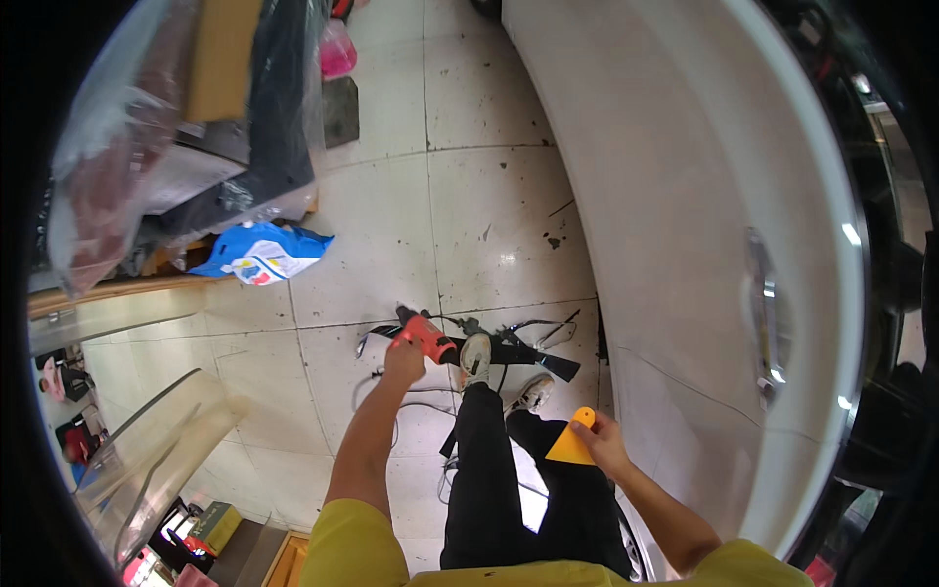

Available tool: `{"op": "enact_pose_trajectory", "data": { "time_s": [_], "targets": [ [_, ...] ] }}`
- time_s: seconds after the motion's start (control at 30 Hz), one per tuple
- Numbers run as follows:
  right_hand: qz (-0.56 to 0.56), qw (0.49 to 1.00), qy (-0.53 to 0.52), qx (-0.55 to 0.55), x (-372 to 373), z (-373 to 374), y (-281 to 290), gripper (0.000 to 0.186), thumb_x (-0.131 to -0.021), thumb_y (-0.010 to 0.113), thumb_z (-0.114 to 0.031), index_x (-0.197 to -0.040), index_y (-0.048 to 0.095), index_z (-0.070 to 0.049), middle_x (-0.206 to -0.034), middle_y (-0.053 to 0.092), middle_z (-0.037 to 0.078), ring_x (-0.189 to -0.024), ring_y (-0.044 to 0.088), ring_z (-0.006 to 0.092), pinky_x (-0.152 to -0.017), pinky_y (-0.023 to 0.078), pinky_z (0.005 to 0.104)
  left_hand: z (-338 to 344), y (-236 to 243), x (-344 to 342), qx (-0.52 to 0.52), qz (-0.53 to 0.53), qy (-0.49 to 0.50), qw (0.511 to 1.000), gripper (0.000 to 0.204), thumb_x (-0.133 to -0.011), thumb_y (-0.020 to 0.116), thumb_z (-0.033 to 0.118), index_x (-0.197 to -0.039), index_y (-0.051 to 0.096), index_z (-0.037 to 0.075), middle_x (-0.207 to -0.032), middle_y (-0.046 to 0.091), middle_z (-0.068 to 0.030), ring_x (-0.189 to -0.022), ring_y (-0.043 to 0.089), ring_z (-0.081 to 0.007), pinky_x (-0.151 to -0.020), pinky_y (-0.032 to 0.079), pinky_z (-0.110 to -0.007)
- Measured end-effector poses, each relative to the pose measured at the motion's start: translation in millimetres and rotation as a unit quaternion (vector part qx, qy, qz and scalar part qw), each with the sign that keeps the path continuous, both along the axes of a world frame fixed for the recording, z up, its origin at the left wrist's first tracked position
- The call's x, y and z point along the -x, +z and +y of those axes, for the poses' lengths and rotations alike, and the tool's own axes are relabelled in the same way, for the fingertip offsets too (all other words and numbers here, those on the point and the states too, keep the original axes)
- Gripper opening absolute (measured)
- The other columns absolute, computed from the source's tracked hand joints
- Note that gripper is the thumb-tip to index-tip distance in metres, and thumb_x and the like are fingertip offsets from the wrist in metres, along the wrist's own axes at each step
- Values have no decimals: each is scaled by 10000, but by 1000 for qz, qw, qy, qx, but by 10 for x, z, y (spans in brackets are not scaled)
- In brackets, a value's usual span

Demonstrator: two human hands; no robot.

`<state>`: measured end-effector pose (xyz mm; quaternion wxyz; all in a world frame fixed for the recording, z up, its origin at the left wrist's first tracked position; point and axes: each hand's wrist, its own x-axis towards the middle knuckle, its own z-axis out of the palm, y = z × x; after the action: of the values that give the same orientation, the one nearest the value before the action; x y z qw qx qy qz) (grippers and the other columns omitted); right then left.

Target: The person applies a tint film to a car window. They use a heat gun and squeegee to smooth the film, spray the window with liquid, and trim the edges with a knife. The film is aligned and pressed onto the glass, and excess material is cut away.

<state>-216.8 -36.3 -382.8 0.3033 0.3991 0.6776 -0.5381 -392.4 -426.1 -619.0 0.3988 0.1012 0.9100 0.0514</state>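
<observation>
My left hand (404,362) is closed around a red, pistol-shaped power tool (428,338) with a black nose. The frame does not settle whether it is a drill or a heat gun. Held low, the tool points ahead and to the left, just left of my shoe (475,354). Between the thumb and fingers of my right hand (608,448) is a flat yellow plastic squeegee (569,446), its wide edge turned down and left over my thigh. A white car door (675,293) rises close to the right of that hand, touching neither it nor the squeegee.
Black trim pieces (559,367) and loose cables (416,405) lie on the tiled floor around my feet. Plastic-wrapped goods (117,176) and a blue-and-white bag (264,252) fill the left side. Nearer, a clear curved sheet (176,440) stands out. The door handle (768,313) projects at right.
</observation>
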Motion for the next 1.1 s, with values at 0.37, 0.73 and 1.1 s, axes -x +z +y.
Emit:
{"op": "enact_pose_trajectory", "data": {
  "time_s": [0.37,0.73,1.1],
  "targets": [
    [-83,994,-48,-57,-349,485,-403,347,-1055,689,-341,-1160,671,-11,-929,711,60,-817,679,148,-741,562,329,-598,-1780,446,-71,64,-116,989,560,-957,691,370,-1412,583,63,-1427,529,-244,-1324,487,-419,-1071,401,-565],
    [290,912,-121,-263,163,1327,4125,355,-1031,709,-358,-1202,658,-51,-949,674,138,-965,695,241,-859,553,386,992,2362,1056,-318,112,-198,920,505,-979,666,380,-1328,606,20,-1430,531,-264,-1331,448,-460,-1109,361,-593],
    [117,620,-374,-680,-1555,4915,7867,370,-968,749,-278,-1128,733,55,-958,753,190,-901,741,290,-847,582,420,2050,4590,1870,-324,53,-195,924,404,-1027,570,309,-1139,699,-58,-1094,727,-296,-1027,667,-498,-905,511,-559]
  ]
}}
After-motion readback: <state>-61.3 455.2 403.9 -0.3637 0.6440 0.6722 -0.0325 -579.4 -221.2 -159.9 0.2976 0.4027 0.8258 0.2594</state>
